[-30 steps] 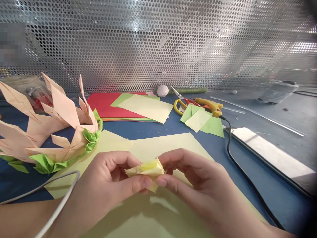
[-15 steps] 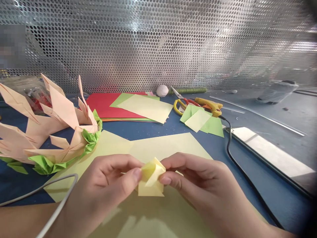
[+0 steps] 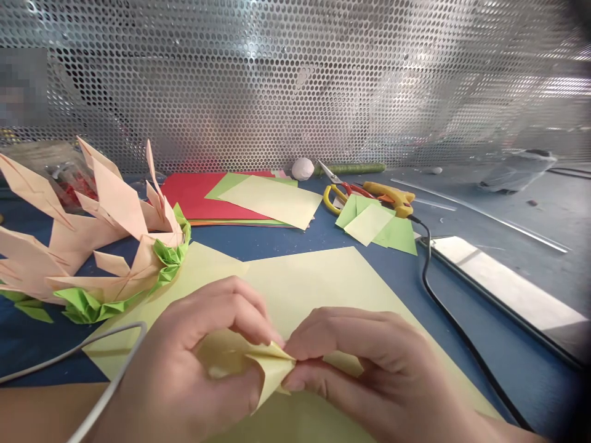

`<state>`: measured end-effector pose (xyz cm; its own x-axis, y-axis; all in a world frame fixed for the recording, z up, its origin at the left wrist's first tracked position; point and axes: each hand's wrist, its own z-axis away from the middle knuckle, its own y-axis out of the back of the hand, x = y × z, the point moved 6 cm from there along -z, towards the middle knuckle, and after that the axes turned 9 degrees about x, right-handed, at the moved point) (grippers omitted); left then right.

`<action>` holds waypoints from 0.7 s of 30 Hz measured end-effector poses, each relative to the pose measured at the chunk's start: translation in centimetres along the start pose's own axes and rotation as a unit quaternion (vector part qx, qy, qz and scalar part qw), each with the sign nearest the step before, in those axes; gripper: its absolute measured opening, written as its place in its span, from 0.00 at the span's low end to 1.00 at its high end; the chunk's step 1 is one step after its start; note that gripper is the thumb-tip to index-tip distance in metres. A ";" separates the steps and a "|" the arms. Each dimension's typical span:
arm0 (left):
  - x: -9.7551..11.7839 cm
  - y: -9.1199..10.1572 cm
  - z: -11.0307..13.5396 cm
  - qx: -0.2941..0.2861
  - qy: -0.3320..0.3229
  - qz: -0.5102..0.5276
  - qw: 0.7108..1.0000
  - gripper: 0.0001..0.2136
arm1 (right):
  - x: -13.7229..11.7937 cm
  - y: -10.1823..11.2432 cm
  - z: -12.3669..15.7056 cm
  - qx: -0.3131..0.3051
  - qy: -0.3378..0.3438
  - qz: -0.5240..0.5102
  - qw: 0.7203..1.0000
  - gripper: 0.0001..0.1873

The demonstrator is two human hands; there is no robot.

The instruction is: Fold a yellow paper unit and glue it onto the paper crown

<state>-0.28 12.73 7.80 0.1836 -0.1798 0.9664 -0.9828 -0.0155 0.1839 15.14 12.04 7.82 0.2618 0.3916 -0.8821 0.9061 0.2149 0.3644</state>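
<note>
Between my hands is a small piece of folded yellow paper point(image 3: 276, 370), with a pointed flap toward the lower left. My left hand point(image 3: 203, 363) grips its left side between thumb and fingers. At its right corner, my right hand point(image 3: 369, 369) pinches it with thumb and index finger; part of the fold is covered by the fingers. Large pale yellow sheets point(image 3: 323, 277) lie flat on the blue table beneath both hands. A pink and green folded-paper ring point(image 3: 115, 200) with upright points stands to the left.
A red paper stack point(image 3: 198, 194) lies at the back with a white ball point(image 3: 303, 168) beside it. Scissors point(image 3: 333, 195), a yellow glue gun point(image 3: 388, 195) and small green sheets point(image 3: 401, 237) sit back right. A black cable point(image 3: 455, 326) runs past a phone point(image 3: 508, 289). A white cable point(image 3: 111, 391) crosses my left wrist.
The folded paper has come lower and turned, its point now facing right into my right fingers. Both hands have moved down slightly and closer together.
</note>
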 end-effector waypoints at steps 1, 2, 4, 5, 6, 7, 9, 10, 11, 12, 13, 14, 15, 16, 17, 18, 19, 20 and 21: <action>0.2 0.0 0.0 -0.004 -0.019 0.006 1.000 0.11 | 0.0 0.0 0.0 0.000 -0.008 -0.003 1.000 0.03; 0.2 -0.1 0.1 -0.011 -0.026 0.012 1.000 0.11 | 0.1 0.0 0.0 -0.001 -0.020 -0.006 1.000 0.03; -0.1 -0.2 0.1 -0.039 -0.016 0.030 0.999 0.11 | 0.4 0.0 0.0 -0.003 -0.053 -0.021 0.998 0.05; -0.4 -0.3 0.0 -0.055 -0.005 0.035 0.998 0.11 | 0.6 -0.1 0.0 -0.005 -0.072 -0.032 0.997 0.06; -0.6 -0.4 0.0 -0.072 0.006 0.039 0.997 0.10 | 0.8 -0.1 0.0 -0.007 -0.089 -0.045 0.995 0.07; -0.8 -0.5 -0.1 -0.085 0.016 0.042 0.995 0.09 | 1.0 -0.2 0.0 -0.008 -0.105 -0.057 0.993 0.08; -0.8 -0.6 -0.2 -0.100 0.017 0.043 0.994 0.07 | 1.3 -0.3 0.0 -0.005 -0.134 -0.075 0.988 0.09; -0.7 -0.5 -0.2 -0.101 0.018 0.038 0.994 0.07 | 1.4 -0.3 0.0 -0.004 -0.146 -0.079 0.986 0.09; -0.6 -0.5 -0.2 -0.105 0.017 0.036 0.994 0.08 | 1.5 -0.3 0.0 -0.002 -0.156 -0.084 0.984 0.09; -0.5 -0.5 -0.2 -0.107 0.020 0.036 0.993 0.08 | 1.5 -0.3 0.1 -0.004 -0.166 -0.093 0.982 0.09; -0.5 -0.5 -0.2 -0.112 0.027 0.037 0.993 0.07 | 1.6 -0.3 0.1 -0.005 -0.177 -0.103 0.979 0.09; -0.5 -0.5 -0.1 -0.119 0.035 0.042 0.991 0.04 | 1.5 -0.4 0.2 -0.009 -0.184 -0.115 0.976 0.09; -0.5 -0.5 -0.1 -0.123 0.045 0.046 0.990 0.01 | 1.5 -0.4 0.2 -0.012 -0.190 -0.124 0.974 0.09; -0.6 -0.6 0.0 -0.121 0.055 0.045 0.990 0.04 | 1.5 -0.4 0.3 -0.015 -0.192 -0.130 0.973 0.08; -0.7 -0.6 0.0 -0.116 0.061 0.037 0.991 0.06 | 1.4 -0.4 0.3 -0.016 -0.189 -0.127 0.974 0.09; -0.8 -0.5 0.0 -0.105 0.063 0.025 0.992 0.07 | 1.3 -0.4 0.3 -0.017 -0.180 -0.117 0.976 0.09; -0.8 -0.5 0.0 -0.091 0.062 0.011 0.994 0.06 | 1.1 -0.4 0.2 -0.017 -0.169 -0.102 0.980 0.09; -0.9 -0.4 0.0 -0.076 0.059 -0.005 0.995 0.05 | 1.0 -0.5 0.2 -0.017 -0.157 -0.086 0.984 0.09; -0.9 -0.4 0.0 -0.067 0.055 -0.017 0.996 0.05 | 0.8 -0.5 0.1 -0.017 -0.143 -0.072 0.987 0.09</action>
<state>0.00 12.89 6.84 0.2249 -0.0720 0.9717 -0.9662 0.1126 0.2320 14.94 12.12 6.89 0.2184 0.0869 -0.9720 0.9307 0.2809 0.2343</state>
